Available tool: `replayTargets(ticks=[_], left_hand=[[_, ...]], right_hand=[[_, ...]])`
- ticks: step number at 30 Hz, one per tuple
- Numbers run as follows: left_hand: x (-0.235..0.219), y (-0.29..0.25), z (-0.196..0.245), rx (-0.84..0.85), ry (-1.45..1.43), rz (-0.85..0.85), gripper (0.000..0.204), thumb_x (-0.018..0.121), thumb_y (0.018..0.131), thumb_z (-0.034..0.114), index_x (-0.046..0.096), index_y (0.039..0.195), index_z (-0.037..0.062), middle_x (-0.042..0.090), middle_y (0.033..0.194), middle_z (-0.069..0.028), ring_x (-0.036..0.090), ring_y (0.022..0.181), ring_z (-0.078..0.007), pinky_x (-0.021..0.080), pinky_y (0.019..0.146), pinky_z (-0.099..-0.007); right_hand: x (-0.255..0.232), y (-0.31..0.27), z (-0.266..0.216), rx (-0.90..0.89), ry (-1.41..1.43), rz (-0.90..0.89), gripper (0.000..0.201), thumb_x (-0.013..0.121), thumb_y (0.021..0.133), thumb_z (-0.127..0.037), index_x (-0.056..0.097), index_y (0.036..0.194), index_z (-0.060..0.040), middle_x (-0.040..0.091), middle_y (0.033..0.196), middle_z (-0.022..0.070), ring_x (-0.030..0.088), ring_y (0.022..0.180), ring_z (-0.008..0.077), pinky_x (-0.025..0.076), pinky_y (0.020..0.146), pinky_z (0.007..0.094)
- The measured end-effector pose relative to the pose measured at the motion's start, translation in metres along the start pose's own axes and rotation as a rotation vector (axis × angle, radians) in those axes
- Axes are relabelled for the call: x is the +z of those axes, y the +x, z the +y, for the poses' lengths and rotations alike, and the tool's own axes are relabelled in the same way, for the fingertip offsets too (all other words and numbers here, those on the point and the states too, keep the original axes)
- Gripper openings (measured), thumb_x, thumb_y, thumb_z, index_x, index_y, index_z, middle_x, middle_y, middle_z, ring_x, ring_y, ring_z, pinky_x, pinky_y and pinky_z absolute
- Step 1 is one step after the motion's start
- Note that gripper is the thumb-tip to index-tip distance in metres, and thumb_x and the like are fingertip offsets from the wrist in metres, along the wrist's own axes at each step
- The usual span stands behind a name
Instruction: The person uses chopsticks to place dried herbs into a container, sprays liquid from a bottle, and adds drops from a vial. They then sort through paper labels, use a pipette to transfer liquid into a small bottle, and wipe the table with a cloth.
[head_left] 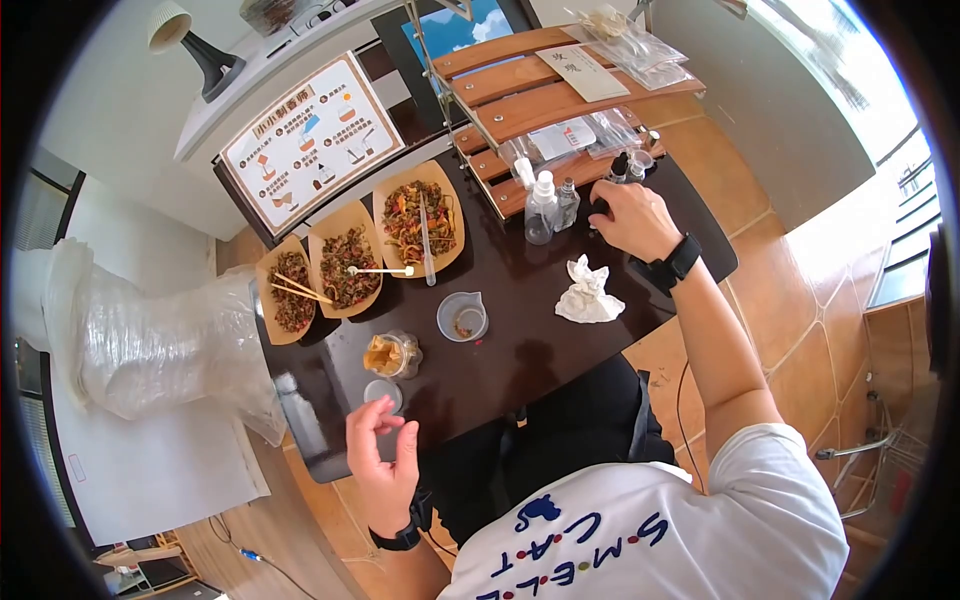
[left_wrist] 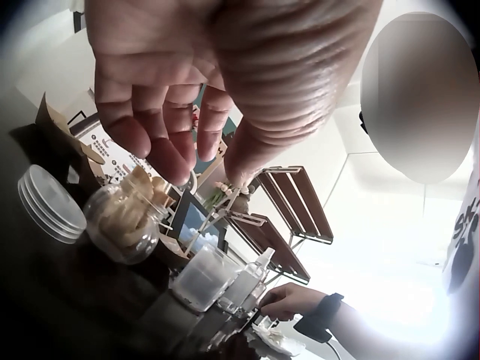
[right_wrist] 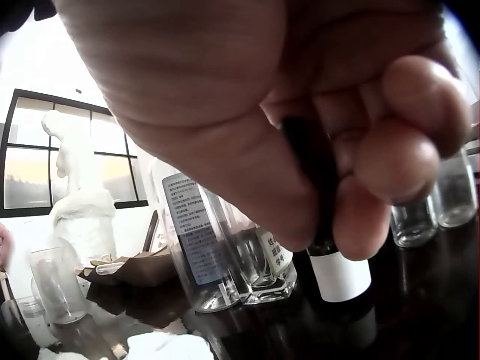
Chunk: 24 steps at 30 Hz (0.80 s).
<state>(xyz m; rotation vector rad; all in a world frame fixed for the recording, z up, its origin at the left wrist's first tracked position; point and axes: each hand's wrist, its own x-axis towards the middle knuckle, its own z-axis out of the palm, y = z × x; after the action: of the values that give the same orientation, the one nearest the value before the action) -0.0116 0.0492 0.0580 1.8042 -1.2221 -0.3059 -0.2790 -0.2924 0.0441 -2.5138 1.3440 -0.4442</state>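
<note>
My right hand (head_left: pixel 637 222) pinches the black top of a small dark bottle with a white label (right_wrist: pixel 340 276), which stands upright on the table in the right wrist view. Beside it are a clear plastic bottle (head_left: pixel 541 212) and a smaller glass bottle (head_left: pixel 567 205). My left hand (head_left: pixel 383 468) is in the air at the near table edge, fingers loosely bent and holding nothing. Closest to it lies a round clear lid (head_left: pixel 383 398); a round jar with brown paper-like pieces (left_wrist: pixel 124 225) stands just beyond.
A clear measuring cup (head_left: pixel 462 316) and crumpled tissue (head_left: pixel 590 292) lie mid-table. Three paper trays of dried material (head_left: pixel 345 268) line the far left side, before an instruction board (head_left: pixel 310 145). A wooden rack (head_left: pixel 560 95) with plastic bags stands at the back right.
</note>
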Motion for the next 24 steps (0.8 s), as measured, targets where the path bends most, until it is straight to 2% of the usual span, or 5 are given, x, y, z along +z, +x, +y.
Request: replayTargets(ticks=[9,14,17,20,24], left_hand=[[0.026,0.009,0.022,0.110,-0.089,-0.157,0.038,0.075,0.087,0.001,0.062,0.122,0.0012,0.063,0.113,-0.0124,0.065,0.083,-0.0186,0.052,0.081,-0.0304],[0.034,0.013,0.026,0.156,-0.127,-0.185,0.042,0.078,0.083,-0.002,0.064,0.122,0.0017,0.064,0.115,-0.0129,0.067,0.086,-0.0178,0.053,0.079,-0.0288],[0.037,0.018,0.033,0.148,-0.160,-0.198,0.043,0.077,0.082,-0.004,0.063,0.123,0.0012,0.065,0.114,-0.0131,0.068,0.089,-0.0183,0.054,0.079,-0.0281],[0.045,0.029,0.043,0.154,-0.166,-0.189,0.047,0.079,0.082,-0.002,0.062,0.126,0.0010,0.066,0.115,-0.0132,0.070,0.092,-0.0214,0.056,0.081,-0.0301],[0.060,0.040,0.048,0.199,-0.229,-0.157,0.049,0.081,0.082,0.003,0.062,0.127,-0.0003,0.067,0.112,-0.0133,0.070,0.087,-0.0233,0.058,0.076,-0.0312]], right_hand=[[-0.007,-0.029,-0.010,-0.022,-0.018,-0.032,0.027,0.075,0.081,-0.015,0.061,0.103,-0.0054,0.069,0.090,0.0184,0.067,0.087,0.0397,0.053,0.074,0.0493],[-0.004,-0.033,-0.010,-0.067,0.152,0.049,0.027,0.074,0.080,-0.010,0.061,0.102,-0.0021,0.068,0.091,0.0207,0.067,0.088,0.0405,0.052,0.077,0.0492],[-0.036,-0.044,-0.045,-0.048,0.269,-0.005,0.025,0.074,0.079,-0.008,0.061,0.099,0.0000,0.066,0.086,0.0203,0.067,0.077,0.0367,0.052,0.071,0.0438],[-0.051,-0.058,-0.094,-0.184,0.528,-0.096,0.028,0.079,0.079,-0.009,0.064,0.101,-0.0008,0.065,0.083,0.0180,0.067,0.069,0.0304,0.052,0.063,0.0390],[-0.044,-0.069,-0.142,-0.434,0.676,-0.254,0.026,0.077,0.080,-0.010,0.065,0.102,-0.0010,0.067,0.088,0.0170,0.067,0.078,0.0366,0.053,0.068,0.0412]])
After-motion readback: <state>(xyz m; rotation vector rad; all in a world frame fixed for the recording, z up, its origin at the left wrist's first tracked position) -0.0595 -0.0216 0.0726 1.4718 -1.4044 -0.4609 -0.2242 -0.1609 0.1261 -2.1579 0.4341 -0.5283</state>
